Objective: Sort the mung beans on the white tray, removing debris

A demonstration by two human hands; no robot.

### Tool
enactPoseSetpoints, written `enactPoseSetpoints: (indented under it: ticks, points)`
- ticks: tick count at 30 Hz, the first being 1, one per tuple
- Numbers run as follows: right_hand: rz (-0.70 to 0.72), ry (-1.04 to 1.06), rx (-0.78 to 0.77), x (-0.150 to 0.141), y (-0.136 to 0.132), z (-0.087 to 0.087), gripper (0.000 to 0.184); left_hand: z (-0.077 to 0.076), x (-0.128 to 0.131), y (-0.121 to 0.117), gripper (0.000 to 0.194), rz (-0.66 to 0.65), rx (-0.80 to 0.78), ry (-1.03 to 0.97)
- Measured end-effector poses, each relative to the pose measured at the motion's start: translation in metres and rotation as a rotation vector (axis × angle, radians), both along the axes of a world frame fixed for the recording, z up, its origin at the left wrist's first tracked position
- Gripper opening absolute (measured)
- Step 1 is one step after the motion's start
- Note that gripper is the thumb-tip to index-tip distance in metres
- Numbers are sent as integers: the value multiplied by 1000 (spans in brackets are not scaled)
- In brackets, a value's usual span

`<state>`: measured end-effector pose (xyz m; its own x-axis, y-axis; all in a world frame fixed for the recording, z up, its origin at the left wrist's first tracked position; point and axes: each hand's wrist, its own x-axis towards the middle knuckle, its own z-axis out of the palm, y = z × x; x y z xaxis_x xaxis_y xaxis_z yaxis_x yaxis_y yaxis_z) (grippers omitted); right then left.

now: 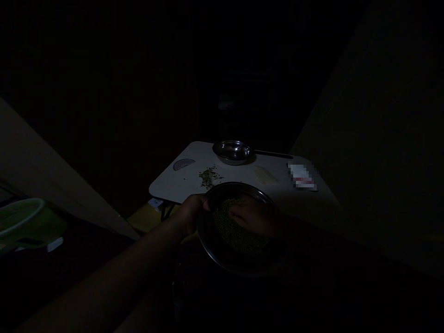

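Observation:
In dim light, a wide metal bowl [222,263] is tilted slightly toward me at the near edge of the table. Small round green grains, perhaps mung beans [239,236], lie in it. My left hand [192,210] is closed on the bowl's left rim, thumb over the edge. Inside the bowl, my right hand [255,216] touches the grains from the right, its fingers drawn together. Whatever is between those fingers is hidden by the dark. Beyond the bowl, a scatter of green and pale bits [209,177] lies on the white tabletop [166,185].
A smaller shiny metal bowl [233,153] stands at the table's far edge. A protractor shape [183,164] shows at left, a pale patch [265,175] at centre right, and a blurred-out flat item [302,176] at right. A green tub [31,222] sits far left; walls flank both sides.

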<state>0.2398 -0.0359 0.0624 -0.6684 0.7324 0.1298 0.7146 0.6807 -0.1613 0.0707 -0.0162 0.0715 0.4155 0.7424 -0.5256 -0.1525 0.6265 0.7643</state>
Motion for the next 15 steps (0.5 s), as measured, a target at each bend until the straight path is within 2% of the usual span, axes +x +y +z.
enactPoseSetpoints:
  ticks: [5,8,11,13,15]
  points:
    - [-4,-48,15,-2,0,-1,18,1,1,0,9,-1,40,60]
    - [-28,25,23,1,1,1,17,2,1,0,9,13,24,73]
    - [-74,153,-44,9,9,12,14,3,1,0,10,8,4,68]
    - [-158,235,-103,20,20,23,14,2,1,0,9,13,14,59]
    - [-309,286,-116,36,36,33,16,1,1,0,9,31,44,60]
